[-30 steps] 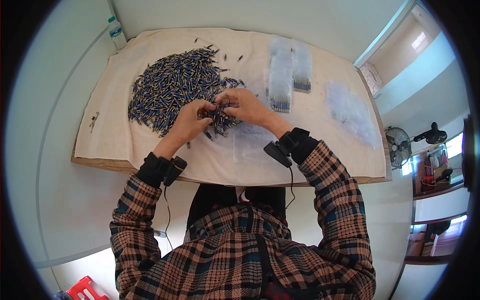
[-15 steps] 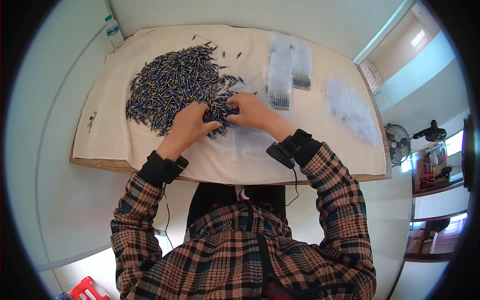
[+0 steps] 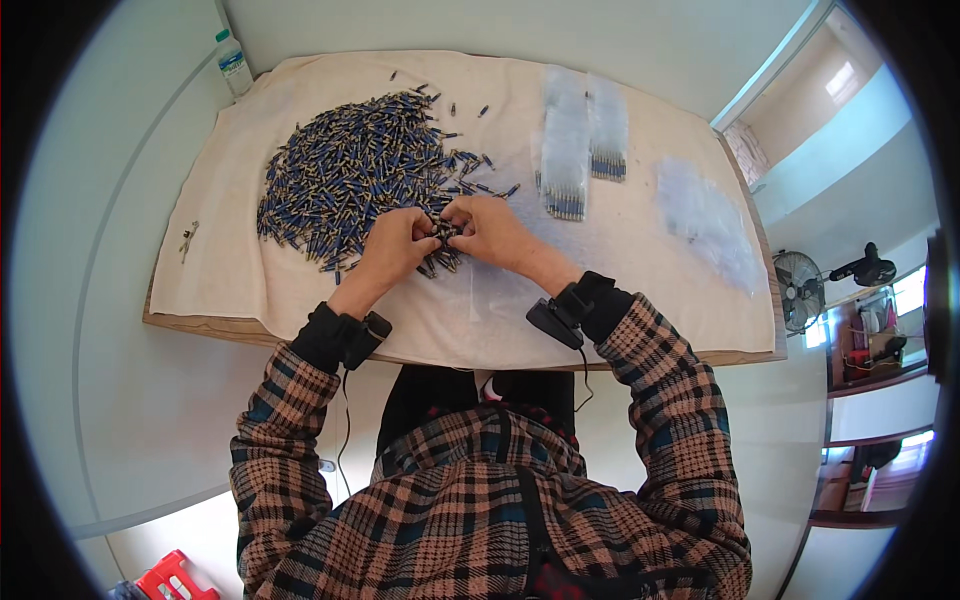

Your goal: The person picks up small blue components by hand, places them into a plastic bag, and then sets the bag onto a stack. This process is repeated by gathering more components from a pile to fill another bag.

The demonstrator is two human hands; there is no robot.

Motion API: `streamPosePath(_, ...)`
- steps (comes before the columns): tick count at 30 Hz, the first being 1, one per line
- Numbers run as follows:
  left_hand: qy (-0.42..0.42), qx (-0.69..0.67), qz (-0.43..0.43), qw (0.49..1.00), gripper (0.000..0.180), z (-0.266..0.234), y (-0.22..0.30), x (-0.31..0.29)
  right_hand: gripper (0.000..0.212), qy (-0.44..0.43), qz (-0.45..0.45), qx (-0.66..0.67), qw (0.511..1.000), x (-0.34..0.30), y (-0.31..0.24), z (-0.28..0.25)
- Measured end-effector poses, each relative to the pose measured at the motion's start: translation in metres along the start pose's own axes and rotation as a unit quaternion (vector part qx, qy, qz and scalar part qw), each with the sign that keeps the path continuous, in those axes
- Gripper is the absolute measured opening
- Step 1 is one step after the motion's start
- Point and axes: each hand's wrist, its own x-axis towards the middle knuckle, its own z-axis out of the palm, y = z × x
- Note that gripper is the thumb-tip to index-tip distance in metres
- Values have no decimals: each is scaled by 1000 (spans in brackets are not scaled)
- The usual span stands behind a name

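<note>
A big heap of small blue and grey pen-like pieces [image 3: 350, 170] lies on the white cloth [image 3: 250, 280] covering the table. My left hand [image 3: 395, 248] and my right hand [image 3: 490, 232] meet just right of the heap. Between their fingertips they pinch a small bundle of the pieces [image 3: 443, 232]. More loose pieces lie under and around the hands. Both wrists wear black bands with small devices.
Clear plastic bags filled with pieces [image 3: 568, 160] lie to the right of the hands, and a pile of empty clear bags [image 3: 705, 215] lies further right. A plastic bottle [image 3: 233, 62] stands at the far left corner. A fan [image 3: 800, 290] stands on the floor beyond the table's right edge.
Both hands have stayed together over the same spot by the heap, shifting slightly as the fingers work the bundle of pieces.
</note>
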Motion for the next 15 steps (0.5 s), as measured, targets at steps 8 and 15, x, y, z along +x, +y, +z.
streamPosePath(8,-7,-37,23,999,15,-2,-2,-3,25,11,-1,46,999,-1,-2,2)
streamPosePath(15,11,-114,12,993,11,-5,0,-2,20,11,32,112,993,6,-1,1)
